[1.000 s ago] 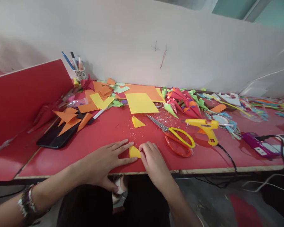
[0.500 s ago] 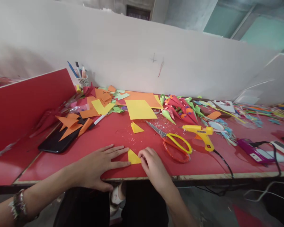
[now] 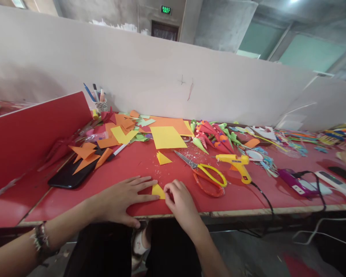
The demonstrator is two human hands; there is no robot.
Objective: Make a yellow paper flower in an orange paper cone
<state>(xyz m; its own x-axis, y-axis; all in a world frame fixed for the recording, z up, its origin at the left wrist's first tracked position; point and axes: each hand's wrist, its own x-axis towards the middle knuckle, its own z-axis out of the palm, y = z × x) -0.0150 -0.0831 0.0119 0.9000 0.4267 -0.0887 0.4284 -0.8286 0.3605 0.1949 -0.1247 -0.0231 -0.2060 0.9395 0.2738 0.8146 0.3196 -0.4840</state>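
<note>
Yellow paper piece (image 3: 157, 191): left hand (image 3: 119, 203), right hand (image 3: 181, 204) touching 2 sides.

Room beyond left hand (image 3: 118, 200); scissors (image 3: 193, 164), glue gun (image 3: 238, 162) (corded) block right.

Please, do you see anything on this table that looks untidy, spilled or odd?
Yes. Small pale scraps lie scattered on the red tabletop near the scissors, like unswept litter. Also, orange paper pieces partly cover the black phone, perhaps an unusual place for them.
</note>
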